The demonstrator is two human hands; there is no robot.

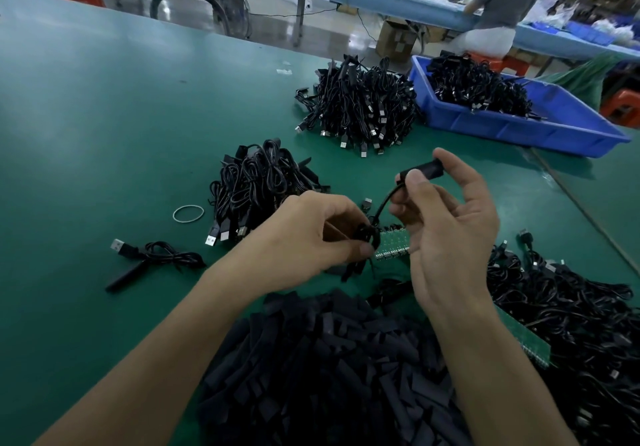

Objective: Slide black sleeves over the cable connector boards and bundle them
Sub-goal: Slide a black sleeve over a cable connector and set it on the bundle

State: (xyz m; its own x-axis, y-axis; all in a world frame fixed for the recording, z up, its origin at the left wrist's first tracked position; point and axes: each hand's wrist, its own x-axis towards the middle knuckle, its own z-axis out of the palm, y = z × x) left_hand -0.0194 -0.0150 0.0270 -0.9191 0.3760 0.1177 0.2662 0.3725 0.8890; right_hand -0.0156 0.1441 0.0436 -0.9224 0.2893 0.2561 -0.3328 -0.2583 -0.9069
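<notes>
Pinching black sleeve (pixel 421 169) between right fingers (pixel 458 165)

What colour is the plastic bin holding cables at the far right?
The bin is blue, seen in the head view.

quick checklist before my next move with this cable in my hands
1. Right hand pinches the black sleeve: ok.
2. Sleeve fully over the connector board: cannot tell, the fingers hide part of it.
3. Left hand grips the coiled cable so it stays wound: ok.
4. Rubber band lies free on the table, ready for bundling: ok.
5. Loose cable at the left gathered into a bundle: not ok, it lies apart from the pile.
6. Sleeve pile close in front for the next piece: ok.
</notes>
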